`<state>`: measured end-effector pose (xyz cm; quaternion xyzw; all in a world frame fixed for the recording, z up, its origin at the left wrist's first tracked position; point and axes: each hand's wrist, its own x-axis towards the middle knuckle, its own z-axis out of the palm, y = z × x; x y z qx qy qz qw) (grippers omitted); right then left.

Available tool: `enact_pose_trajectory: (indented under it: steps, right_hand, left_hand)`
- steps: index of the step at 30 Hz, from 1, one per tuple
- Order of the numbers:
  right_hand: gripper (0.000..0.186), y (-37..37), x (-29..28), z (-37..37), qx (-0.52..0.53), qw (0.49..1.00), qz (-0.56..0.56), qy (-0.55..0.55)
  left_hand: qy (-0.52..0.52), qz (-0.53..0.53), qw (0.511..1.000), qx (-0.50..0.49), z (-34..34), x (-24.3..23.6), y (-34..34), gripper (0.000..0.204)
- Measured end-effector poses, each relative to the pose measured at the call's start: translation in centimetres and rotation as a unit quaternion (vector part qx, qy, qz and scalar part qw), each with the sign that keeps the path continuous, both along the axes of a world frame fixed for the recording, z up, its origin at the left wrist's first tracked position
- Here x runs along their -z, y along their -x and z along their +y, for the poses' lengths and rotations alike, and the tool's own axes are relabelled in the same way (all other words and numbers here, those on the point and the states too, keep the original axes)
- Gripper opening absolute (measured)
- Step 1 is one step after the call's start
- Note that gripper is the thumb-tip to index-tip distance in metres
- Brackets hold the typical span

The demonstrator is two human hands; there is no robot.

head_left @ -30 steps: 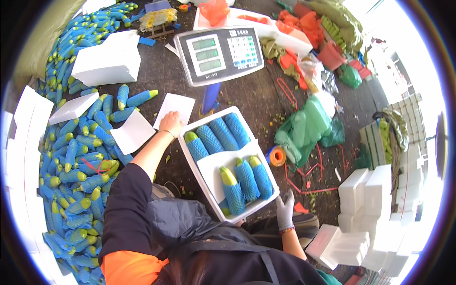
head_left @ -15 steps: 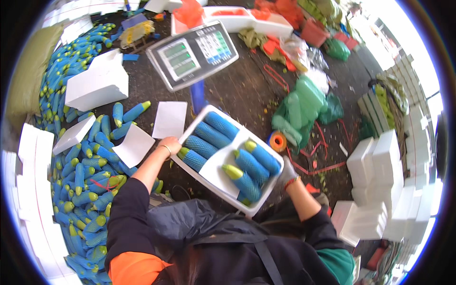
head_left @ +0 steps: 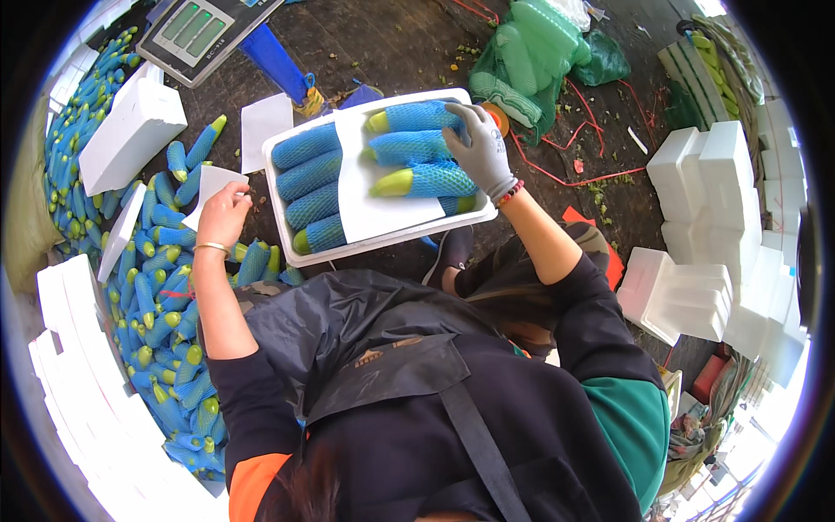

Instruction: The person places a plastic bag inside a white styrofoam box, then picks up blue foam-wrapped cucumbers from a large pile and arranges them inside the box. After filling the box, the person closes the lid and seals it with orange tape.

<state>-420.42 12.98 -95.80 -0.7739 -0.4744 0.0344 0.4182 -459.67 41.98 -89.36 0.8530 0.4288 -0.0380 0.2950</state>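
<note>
A white foam box (head_left: pixel 277 213) holds long, pale-green zucchini in blue foam netting; what supports the box is hidden. Several netted zucchini (head_left: pixel 310 177) fill its left side. A white paper liner (head_left: pixel 352 196) lies over the middle, with three netted zucchini (head_left: pixel 424 181) on top of it at the right. My gloved right hand (head_left: pixel 483 152) has thumb and fingers around the right end of the uppermost zucchini (head_left: pixel 420 116). Left of the box, my bare left hand (head_left: pixel 223 217) has its fingers curled on the edge of a loose white sheet (head_left: pixel 211 185).
Netted zucchini (head_left: pixel 161 296) are heaped at the left, with a white foam block (head_left: pixel 132 135) among them. A scale display (head_left: pixel 196 35) on a blue post (head_left: pixel 277 65) stands beyond the box. Green net bags (head_left: pixel 531 61) lie far right; foam boxes (head_left: pixel 704 191) are stacked at right.
Both hands have let go of the box's sides. My left hand has moved to the loose sheet, my right onto the zucchini. The box now sits squarer, and the view has shifted.
</note>
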Motion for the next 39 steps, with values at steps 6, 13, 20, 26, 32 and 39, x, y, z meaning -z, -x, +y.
enact_pose_trajectory:
  steps: [6,13,20,26,32,39]
  right_hand:
    - [0.043,2.7,-0.5,-2.2,-0.08,0.975,-0.02,0.205]
    - [0.076,4.6,4.1,-2.6,-0.158,0.922,-0.191,0.296]
    - [0.066,7.2,0.8,-1.6,-0.14,0.943,-0.185,0.24]
    - [0.067,9.9,-12.7,4.7,-0.196,0.847,-0.494,0.004]
    - [0.086,13.4,-21.0,8.9,-0.109,0.93,-0.328,-0.128]
    - [0.062,18.1,-16.1,5.0,-0.18,0.949,-0.257,0.033]
  left_hand:
    - [0.025,0.015,0.998,0.059,-1.6,0.1,-4.0,0.04]
    - [-0.01,0.035,0.994,0.102,-1.3,0.2,-6.0,0.043]
    - [-0.064,-0.048,0.995,0.065,-2.4,-0.2,-6.1,0.036]
    - [0.102,-0.186,0.971,0.107,-10.6,-9.2,-7.5,0.102]
    - [0.181,-0.609,0.767,-0.094,-12.9,-11.4,2.6,0.087]
    - [-0.046,-0.255,0.888,-0.379,-11.9,5.5,26.6,0.085]
